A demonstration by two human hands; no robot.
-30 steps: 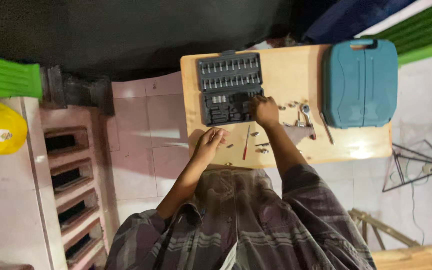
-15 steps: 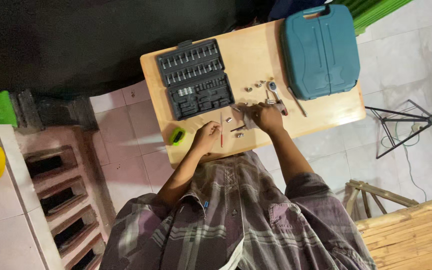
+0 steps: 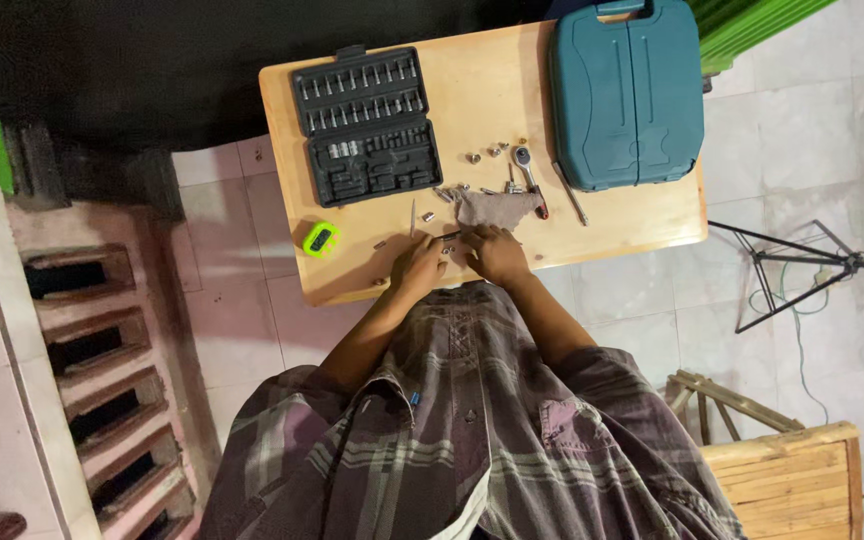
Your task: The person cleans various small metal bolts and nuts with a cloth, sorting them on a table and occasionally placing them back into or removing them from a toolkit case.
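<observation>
Both of our hands, left hand [image 3: 418, 265] and right hand [image 3: 497, 255], meet at the tabletop's [image 3: 512, 95] near edge just below the grey rag [image 3: 495, 207], pinching a thin dark tool [image 3: 449, 236] lying crosswise between them, each grip narrow.

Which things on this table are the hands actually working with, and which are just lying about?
In use: left hand, right hand, small dark tool between them, loose sockets.
Lying about: closed teal case, green tape measure, ratchet, grey rag, open socket set.
</observation>
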